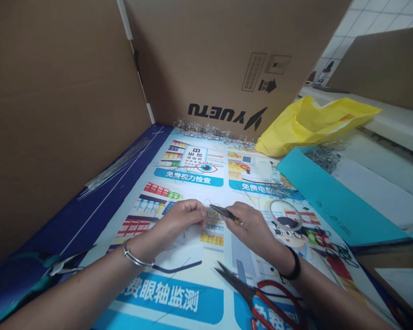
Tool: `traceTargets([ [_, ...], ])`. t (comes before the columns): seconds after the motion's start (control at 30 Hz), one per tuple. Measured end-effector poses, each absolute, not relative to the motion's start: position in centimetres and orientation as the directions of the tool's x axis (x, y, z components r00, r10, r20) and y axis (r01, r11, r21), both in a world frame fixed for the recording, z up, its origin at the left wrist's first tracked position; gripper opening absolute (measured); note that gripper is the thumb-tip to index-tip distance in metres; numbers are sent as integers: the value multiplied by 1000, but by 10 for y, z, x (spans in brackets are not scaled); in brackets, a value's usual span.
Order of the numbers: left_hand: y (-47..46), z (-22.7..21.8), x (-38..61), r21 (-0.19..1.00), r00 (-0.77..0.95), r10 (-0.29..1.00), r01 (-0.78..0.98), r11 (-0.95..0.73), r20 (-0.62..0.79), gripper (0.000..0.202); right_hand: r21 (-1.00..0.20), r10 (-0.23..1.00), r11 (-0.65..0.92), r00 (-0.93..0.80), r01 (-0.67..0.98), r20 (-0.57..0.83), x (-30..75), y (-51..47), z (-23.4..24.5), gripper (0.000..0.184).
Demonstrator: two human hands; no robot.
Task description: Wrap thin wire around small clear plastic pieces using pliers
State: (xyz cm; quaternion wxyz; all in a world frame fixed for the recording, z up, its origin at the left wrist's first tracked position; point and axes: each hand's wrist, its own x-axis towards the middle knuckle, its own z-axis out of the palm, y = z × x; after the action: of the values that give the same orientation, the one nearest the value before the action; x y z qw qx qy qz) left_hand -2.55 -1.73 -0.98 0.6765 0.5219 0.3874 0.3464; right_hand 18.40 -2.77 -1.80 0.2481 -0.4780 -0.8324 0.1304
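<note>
Pliers (223,211) part-hidden w/in R hand (253,225)

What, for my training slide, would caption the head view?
Right hand holds pliers beside left hand, red-handled scissors lying nearby.

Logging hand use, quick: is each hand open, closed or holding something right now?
Left hand: closed in a pinch, apparently on thin wire.
Right hand: closed, holding needle-nose pliers.
</note>
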Motion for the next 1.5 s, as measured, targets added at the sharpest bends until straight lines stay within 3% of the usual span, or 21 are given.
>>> traceTargets([
  [0.43,-20,-5,-24,955,450,869,-106,278,-203,13,-498,889,457,-404,737,217,183,-26,-20,15],
  [0.67,-19,-1,-24,945,351,910,-155,287,-219,15,-485,885,452,-307,749,351,185,-27,-20,10],
  [0.83,-18,-5,-25,956,321,930,-168,240,-177,13,-319,783,568,-379,759,492,183,-31,-22,11],
  [1.0,-20,-2,-23,975,333,930,-93,200,-159,11,-151,770,544,-420,825,481,179,-35,-21,12],
  [1.5,-22,-1,-20,977,354,917,-35,209,-183,10,139,686,547,-537,825,491,183,-33,-18,14],
])
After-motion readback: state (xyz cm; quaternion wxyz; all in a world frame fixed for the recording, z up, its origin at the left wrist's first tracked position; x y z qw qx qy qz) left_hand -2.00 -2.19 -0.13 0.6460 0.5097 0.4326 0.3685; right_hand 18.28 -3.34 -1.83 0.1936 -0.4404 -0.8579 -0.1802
